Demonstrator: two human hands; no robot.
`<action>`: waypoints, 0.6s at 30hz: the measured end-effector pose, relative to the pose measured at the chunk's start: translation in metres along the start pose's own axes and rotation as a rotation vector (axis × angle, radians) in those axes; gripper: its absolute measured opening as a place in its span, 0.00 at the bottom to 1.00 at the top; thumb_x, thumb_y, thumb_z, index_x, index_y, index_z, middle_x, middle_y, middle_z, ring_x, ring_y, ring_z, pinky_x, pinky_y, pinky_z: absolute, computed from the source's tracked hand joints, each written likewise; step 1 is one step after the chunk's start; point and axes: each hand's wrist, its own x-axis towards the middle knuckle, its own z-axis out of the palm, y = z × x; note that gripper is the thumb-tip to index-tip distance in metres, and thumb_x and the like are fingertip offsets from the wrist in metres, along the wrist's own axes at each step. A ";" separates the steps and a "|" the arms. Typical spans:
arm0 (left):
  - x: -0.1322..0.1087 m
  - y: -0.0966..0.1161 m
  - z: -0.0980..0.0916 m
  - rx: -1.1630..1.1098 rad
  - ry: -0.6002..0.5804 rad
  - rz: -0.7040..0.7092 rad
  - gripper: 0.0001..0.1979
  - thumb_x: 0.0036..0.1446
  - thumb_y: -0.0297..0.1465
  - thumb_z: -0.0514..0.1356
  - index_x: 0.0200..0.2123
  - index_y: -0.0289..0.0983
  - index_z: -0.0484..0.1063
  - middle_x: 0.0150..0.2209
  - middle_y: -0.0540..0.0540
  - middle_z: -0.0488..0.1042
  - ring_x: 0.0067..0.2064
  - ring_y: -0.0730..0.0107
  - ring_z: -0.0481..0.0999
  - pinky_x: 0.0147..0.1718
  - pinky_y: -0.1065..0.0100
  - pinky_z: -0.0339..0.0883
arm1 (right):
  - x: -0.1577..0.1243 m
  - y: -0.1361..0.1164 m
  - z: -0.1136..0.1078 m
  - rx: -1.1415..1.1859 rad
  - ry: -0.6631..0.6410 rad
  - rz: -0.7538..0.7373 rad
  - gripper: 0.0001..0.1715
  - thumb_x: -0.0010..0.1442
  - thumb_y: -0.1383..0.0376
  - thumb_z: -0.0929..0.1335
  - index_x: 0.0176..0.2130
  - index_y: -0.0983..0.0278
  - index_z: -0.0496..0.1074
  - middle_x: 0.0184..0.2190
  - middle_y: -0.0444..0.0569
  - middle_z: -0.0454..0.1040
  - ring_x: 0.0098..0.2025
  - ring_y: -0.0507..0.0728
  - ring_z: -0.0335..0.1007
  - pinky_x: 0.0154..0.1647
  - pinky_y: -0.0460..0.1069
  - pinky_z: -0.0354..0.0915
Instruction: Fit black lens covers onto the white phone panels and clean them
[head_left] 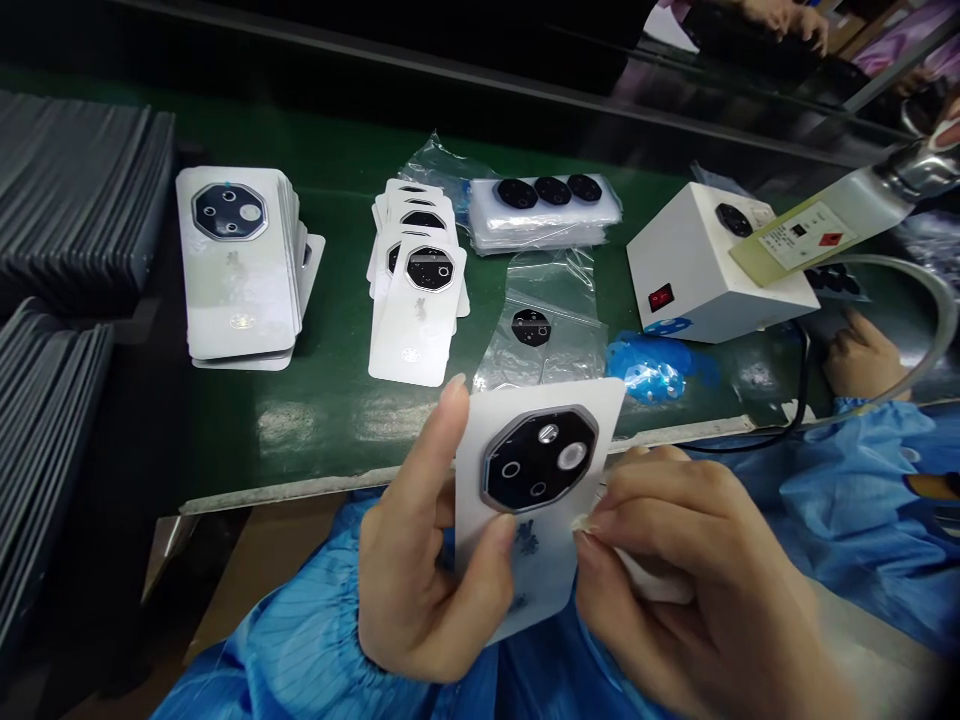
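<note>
On the green bench (322, 420), lens-card stacks (240, 260) beside a white switch box (690, 280)

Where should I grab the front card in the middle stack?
Pinch the front card by its plain lower end, coming from the near side: that end lies closest, and the black octagonal lens sits at the far end.

Beyond the right hand (697, 570), a plastic bag (559, 290) — then a white box (697, 270) — block the way.
</note>
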 end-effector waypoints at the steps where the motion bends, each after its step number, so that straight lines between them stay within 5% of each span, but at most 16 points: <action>1: -0.001 -0.001 0.001 0.034 0.018 0.016 0.33 0.59 0.26 0.55 0.65 0.48 0.46 0.49 0.49 0.76 0.36 0.64 0.81 0.33 0.65 0.80 | 0.001 -0.001 0.002 0.001 -0.012 -0.014 0.06 0.51 0.74 0.69 0.31 0.65 0.68 0.26 0.43 0.72 0.28 0.48 0.70 0.33 0.44 0.71; 7: -0.005 -0.008 0.004 0.270 0.037 0.097 0.39 0.54 0.23 0.54 0.65 0.47 0.42 0.49 0.40 0.75 0.29 0.60 0.80 0.21 0.59 0.76 | 0.005 -0.004 0.016 0.004 0.050 -0.006 0.07 0.50 0.76 0.69 0.30 0.68 0.68 0.26 0.46 0.73 0.29 0.48 0.68 0.32 0.45 0.68; 13: -0.002 -0.009 0.004 0.360 0.007 0.187 0.39 0.54 0.22 0.53 0.66 0.43 0.39 0.28 0.48 0.77 0.20 0.67 0.73 0.16 0.63 0.70 | 0.008 -0.004 0.023 0.008 0.105 0.010 0.06 0.49 0.77 0.68 0.29 0.68 0.69 0.25 0.47 0.72 0.28 0.48 0.67 0.30 0.45 0.67; 18: -0.002 -0.012 0.003 0.343 -0.015 0.247 0.40 0.53 0.21 0.54 0.66 0.39 0.40 0.44 0.41 0.78 0.25 0.65 0.77 0.20 0.62 0.73 | 0.008 -0.003 0.030 0.031 0.132 0.034 0.07 0.49 0.78 0.68 0.29 0.69 0.69 0.25 0.47 0.71 0.28 0.49 0.65 0.27 0.45 0.66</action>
